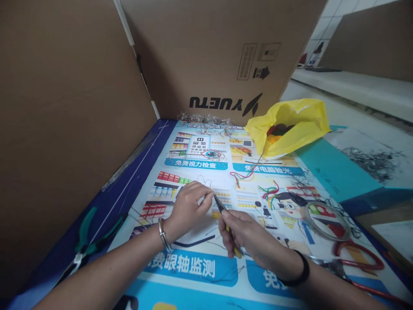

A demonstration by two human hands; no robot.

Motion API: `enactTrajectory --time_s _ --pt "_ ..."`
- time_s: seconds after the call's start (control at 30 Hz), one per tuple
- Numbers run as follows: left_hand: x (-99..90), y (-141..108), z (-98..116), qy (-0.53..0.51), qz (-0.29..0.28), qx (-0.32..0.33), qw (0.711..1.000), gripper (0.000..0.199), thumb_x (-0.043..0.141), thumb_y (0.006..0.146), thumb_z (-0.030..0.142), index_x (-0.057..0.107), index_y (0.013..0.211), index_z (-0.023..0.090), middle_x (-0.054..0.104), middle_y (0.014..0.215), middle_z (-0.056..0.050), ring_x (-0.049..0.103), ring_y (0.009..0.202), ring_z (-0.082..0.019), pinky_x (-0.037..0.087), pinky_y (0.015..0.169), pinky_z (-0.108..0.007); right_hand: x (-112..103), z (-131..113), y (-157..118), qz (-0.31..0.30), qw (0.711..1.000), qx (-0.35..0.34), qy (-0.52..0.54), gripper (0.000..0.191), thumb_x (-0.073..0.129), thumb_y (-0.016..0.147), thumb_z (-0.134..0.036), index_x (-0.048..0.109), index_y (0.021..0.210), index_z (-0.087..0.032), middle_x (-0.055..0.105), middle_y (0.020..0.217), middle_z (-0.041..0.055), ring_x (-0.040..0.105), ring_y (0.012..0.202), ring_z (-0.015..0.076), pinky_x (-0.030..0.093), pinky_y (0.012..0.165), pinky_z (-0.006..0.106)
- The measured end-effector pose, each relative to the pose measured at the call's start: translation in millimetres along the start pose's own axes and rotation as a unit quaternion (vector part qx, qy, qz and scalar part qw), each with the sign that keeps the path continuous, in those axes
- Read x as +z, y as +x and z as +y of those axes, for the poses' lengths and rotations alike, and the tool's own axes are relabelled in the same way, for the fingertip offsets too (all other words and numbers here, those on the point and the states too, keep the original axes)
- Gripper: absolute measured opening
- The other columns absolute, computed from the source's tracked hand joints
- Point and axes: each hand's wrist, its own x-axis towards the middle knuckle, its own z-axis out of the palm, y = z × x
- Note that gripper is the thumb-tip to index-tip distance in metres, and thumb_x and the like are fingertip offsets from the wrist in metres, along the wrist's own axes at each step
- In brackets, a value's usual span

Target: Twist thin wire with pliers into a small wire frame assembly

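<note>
Near the middle of the poster, my left hand (190, 209) is closed in a pinch on a thin wire (204, 180), whose bent loop sticks up beyond the fingertips. My right hand (241, 230) is wrapped round needle-nose pliers (220, 205) with yellow handles. The tips of the pliers meet the wire right at my left fingertips; whether the jaws grip it is too small to tell. Red and green threads (270, 191) lie on the poster to the right of the pliers, and another coloured strand (241, 175) lies farther back.
Green-handled pliers (87, 241) lie at left, red-handled scissors (358, 258) at right beside a wire coil (327, 221). A yellow bag (297, 114) stands at back right, near a teal box (338, 172) and a wire heap (371, 161). Cardboard walls (206, 56) rise behind and left.
</note>
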Motion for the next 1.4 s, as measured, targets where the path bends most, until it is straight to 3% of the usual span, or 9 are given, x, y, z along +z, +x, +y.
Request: enactTrajectory --time_s 0.17,0.53,0.8,1.13,1.4 --pt "1.6 0 -2 -0.003 -0.001 0.000 1.000 0.014 0.051 0.082 0.013 0.062 0.073 0.015 0.061 0.067 -0.004 0.054 0.068 -0.017 0.041 0.064 -0.029 0 0 -1 0.008 1.000 0.005 -0.004 0.041 0.040 0.084 -0.055 0.049 0.073 -0.017 0.049 0.050 -0.0032 0.047 0.038 0.0088 0.031 0.036 0.019" --pt "-3.1 2 -2 -0.001 -0.038 0.010 0.999 0.017 0.046 0.085 0.015 0.060 0.075 0.017 0.060 0.069 -0.005 0.053 0.070 -0.018 0.042 0.065 -0.030 -2 -5 -1 0.016 0.999 0.017 -0.046 0.041 0.042 0.083 -0.056 0.047 0.070 -0.017 0.040 0.046 -0.0067 0.036 0.033 0.0053 0.025 0.031 0.017" --pt "-15.2 11 -2 -0.015 -0.118 0.014 0.993 0.016 0.048 0.083 0.012 0.058 0.071 0.015 0.060 0.069 -0.004 0.053 0.071 -0.017 0.042 0.067 -0.029 -8 -8 -1 0.016 0.993 0.021 -0.112 0.041 0.043 0.081 -0.056 0.049 0.069 -0.017 0.038 0.043 -0.0070 0.033 0.032 0.0049 0.023 0.031 0.016" --pt "-27.0 17 -8 -0.110 -0.222 -0.086 0.965 0.018 0.046 0.084 0.018 0.058 0.070 0.018 0.060 0.069 0.001 0.055 0.066 -0.013 0.043 0.061 -0.024 -10 -12 -5 0.001 0.970 0.015 -0.241 0.041 0.042 0.083 -0.054 0.052 0.070 -0.017 0.040 0.050 -0.0046 0.035 0.037 0.0048 0.026 0.035 0.016" --pt "-22.9 17 -9 -0.061 -0.171 -0.072 0.981 0.017 0.049 0.081 0.014 0.058 0.067 0.018 0.061 0.069 0.000 0.056 0.068 -0.014 0.043 0.061 -0.025 -12 -8 -3 -0.010 0.991 -0.001 -0.134 0.041 0.039 0.084 -0.054 0.050 0.071 -0.017 0.045 0.046 -0.0045 0.041 0.036 0.0069 0.029 0.036 0.019"
